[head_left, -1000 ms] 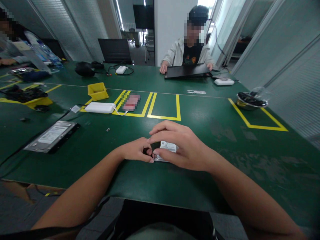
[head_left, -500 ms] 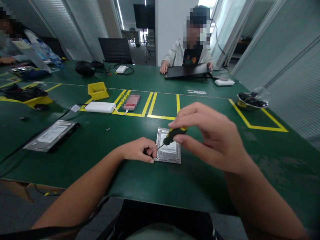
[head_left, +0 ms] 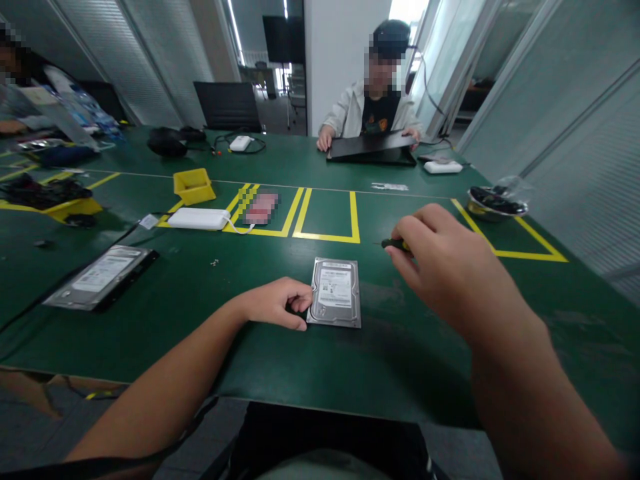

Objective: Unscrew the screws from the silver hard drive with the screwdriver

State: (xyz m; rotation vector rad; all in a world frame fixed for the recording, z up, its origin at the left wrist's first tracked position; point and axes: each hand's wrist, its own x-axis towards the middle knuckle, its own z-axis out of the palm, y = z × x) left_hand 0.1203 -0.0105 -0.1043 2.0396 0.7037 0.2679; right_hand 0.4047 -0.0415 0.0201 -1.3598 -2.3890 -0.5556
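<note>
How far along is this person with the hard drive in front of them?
Hard to call much done: the hard drive lies flat on the green table, label up, its cover on. In hand: the left hand rests at its left edge, and the right hand holds a small screwdriver off to the drive's right, clear of it. Whether any screws are out is too small to tell, so opening seems left.

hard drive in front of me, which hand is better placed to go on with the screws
Probably the right hand: it holds the screwdriver, off to the right of the hard drive. The left hand rests at the drive's left edge, steadying it.
</note>
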